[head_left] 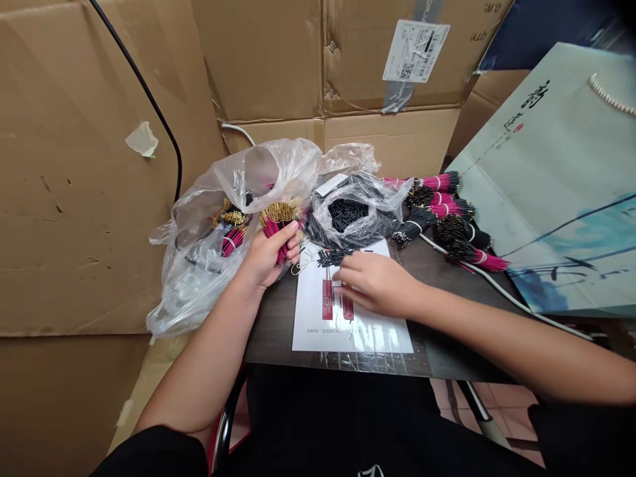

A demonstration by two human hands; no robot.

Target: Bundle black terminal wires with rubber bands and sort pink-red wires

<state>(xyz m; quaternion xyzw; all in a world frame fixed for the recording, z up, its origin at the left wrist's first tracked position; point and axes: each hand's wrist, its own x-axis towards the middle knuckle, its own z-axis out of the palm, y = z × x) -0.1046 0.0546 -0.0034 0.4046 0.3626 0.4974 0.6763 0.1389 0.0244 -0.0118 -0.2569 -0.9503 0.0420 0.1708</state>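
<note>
Wire bundle clasped in left hand, right hand angled over sheet, its grip unclear

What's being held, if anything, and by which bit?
The left hand holds a wire bundle by its pink part, below the gold ends. The right hand: can't tell.
</note>
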